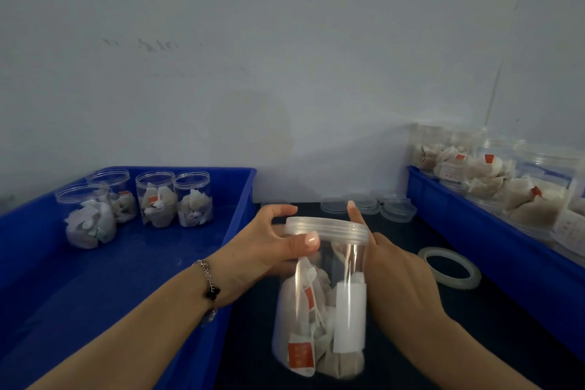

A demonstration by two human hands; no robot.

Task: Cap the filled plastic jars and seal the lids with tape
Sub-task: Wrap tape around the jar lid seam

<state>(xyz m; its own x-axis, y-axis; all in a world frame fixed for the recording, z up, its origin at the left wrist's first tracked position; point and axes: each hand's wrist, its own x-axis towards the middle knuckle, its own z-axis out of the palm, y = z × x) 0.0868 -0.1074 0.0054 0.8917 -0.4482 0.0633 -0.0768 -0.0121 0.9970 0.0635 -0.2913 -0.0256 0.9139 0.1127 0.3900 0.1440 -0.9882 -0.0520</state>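
- Since the held jar (319,301) is our landmark, we start far to its left: a blue tray (133,263) carries four filled, uncapped jars (158,199) near its back wall.
- Just left of the jar, our left hand (269,247) is curled around its neck, thumb pressed on the front below the lid (327,226) and fingers wrapping over the lid's far rim.
- The jar itself stands roughly upright above the dark worktop (474,326), long axis vertical, packed with tea-bag sachets; the lid already sits on top, though we cannot tell whether it is fully screwed down.
- Just right of the jar, our right hand (399,269) holds the lid's other side, fingers curled against the rim with one fingertip rising behind it.
- Behind the jar lie spare clear lids (380,207).
- Right of the jar, the tape roll (449,267) lies flat on the worktop, nearer the right hand, so we judge that hand would fetch it for sealing.
- Farthest right, a second blue tray (474,225) holds more filled jars.
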